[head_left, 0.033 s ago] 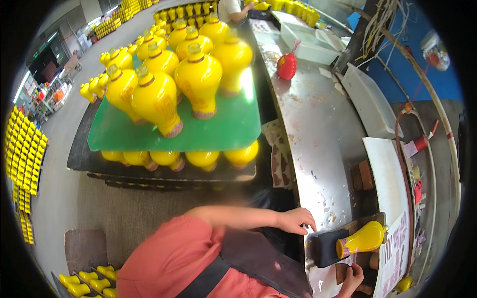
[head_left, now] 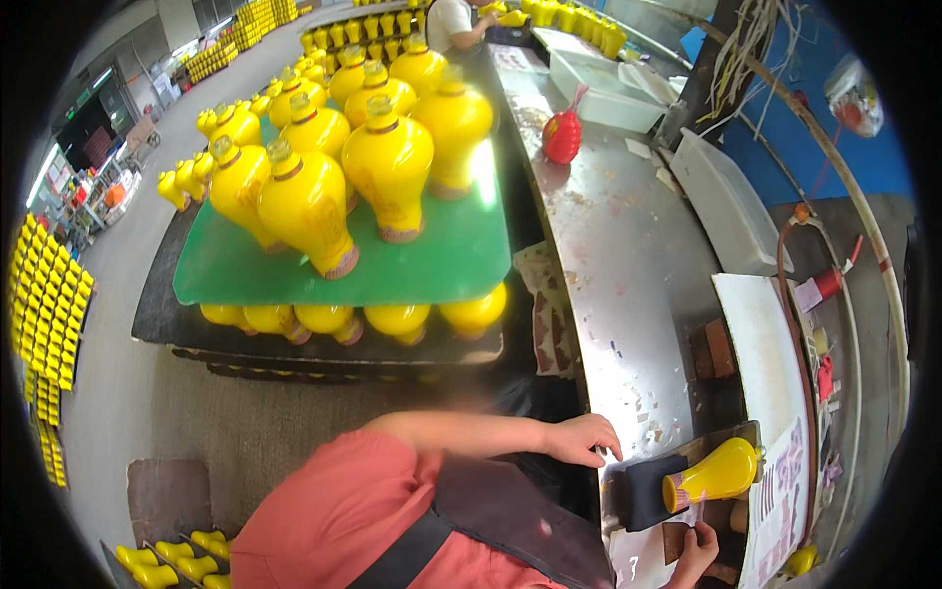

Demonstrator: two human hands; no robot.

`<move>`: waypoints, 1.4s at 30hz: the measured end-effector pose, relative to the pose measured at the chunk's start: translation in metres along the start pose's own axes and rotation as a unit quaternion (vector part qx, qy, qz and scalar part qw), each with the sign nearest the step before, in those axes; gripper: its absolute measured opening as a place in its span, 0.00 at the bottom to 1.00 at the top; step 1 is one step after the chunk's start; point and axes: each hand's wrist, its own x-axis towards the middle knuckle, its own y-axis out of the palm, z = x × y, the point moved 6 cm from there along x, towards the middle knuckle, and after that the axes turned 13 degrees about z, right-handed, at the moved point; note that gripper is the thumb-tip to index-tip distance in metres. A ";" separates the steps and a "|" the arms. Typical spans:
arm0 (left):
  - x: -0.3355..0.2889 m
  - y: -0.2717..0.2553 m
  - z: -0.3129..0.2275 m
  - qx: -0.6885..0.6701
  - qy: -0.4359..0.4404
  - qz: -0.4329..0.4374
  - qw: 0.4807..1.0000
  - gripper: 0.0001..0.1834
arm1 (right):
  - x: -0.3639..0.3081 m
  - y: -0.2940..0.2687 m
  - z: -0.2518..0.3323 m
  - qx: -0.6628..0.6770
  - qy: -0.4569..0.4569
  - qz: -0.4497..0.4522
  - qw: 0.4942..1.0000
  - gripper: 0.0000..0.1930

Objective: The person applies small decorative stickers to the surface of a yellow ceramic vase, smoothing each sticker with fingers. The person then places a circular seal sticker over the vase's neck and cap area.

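A yellow vase-shaped bottle (head_left: 719,471) lies on its side on a small stand at the bench, with its patterned base toward me. My right hand (head_left: 697,556) is below that base, fingertips pinched on a thin, pale pink patterned strip (head_left: 693,514) that touches the bottle's base. My left hand (head_left: 586,438) rests at the bench edge, loosely bent with thumb apart, holding nothing. Between the left hand and the bottle is a folded dark cloth (head_left: 655,491). White sheets with pinkish printed patterns (head_left: 780,491) lie beyond the bottle.
Left of the metal bench (head_left: 628,255), a green board (head_left: 343,287) bears several upright yellow bottles, with more beneath it. A red ribbed bottle (head_left: 562,137), white tubs (head_left: 726,196) and a brick-like block (head_left: 719,348) are on the bench. Another person (head_left: 456,25) is at the far end.
The whole view has shifted very slightly. Both hands, the bottle and the strip stay in the same places relative to each other.
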 end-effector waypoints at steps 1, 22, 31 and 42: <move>0.001 0.000 -0.001 -0.001 0.006 0.002 1.000 0.14 | 0.001 0.000 0.003 -0.014 0.000 0.004 1.000 0.13; 0.004 0.003 0.009 -0.010 -0.111 0.056 0.992 0.18 | -0.022 -0.019 -0.020 0.370 0.031 -0.086 0.925 0.18; 0.020 -0.007 0.005 -0.038 -0.247 -0.031 0.968 0.15 | -0.014 -0.027 -0.025 0.631 -0.100 0.012 0.769 0.04; 0.107 -0.011 -0.008 0.232 -0.141 -0.109 0.956 0.21 | -0.006 -0.076 -0.061 0.591 -0.016 -0.109 0.799 0.17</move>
